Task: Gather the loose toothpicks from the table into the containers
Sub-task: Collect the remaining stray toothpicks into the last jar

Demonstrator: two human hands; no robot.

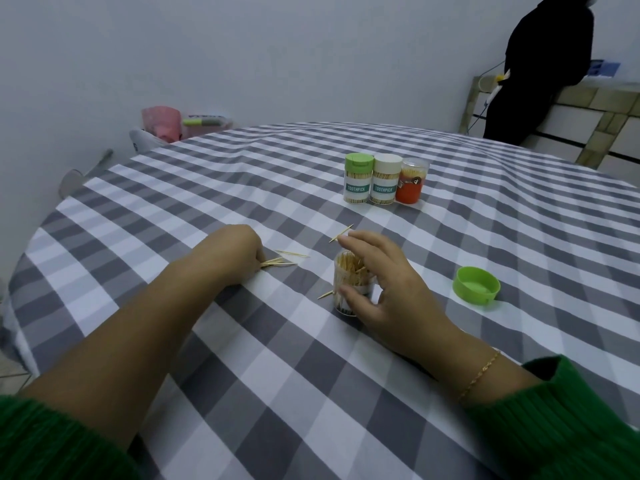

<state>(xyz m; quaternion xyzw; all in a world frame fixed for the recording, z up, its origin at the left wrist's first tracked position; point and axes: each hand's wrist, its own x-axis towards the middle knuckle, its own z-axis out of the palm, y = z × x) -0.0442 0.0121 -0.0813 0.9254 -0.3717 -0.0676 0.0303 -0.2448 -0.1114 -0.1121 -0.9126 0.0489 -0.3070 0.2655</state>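
Head view | step: filling open toothpick jar [351, 287] | right hand [384, 285] steadies jar, pinches toothpick [341, 233] at 12 o'clock | left hand [239, 251] clamped on loose toothpicks [277, 262] at jar's 9 o'clock | next: drop in.

The right hand [384, 282] grips an open toothpick jar [349, 289] and pinches one toothpick [341, 233]; the left hand [235, 252] rests on loose toothpicks [280, 262] on the checked surface [277, 375].

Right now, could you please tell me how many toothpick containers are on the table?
4. Three closed ones stand together far across the checked tablecloth: green-lidded container, white-lidded container, orange container. The open clear container is held by the right hand.
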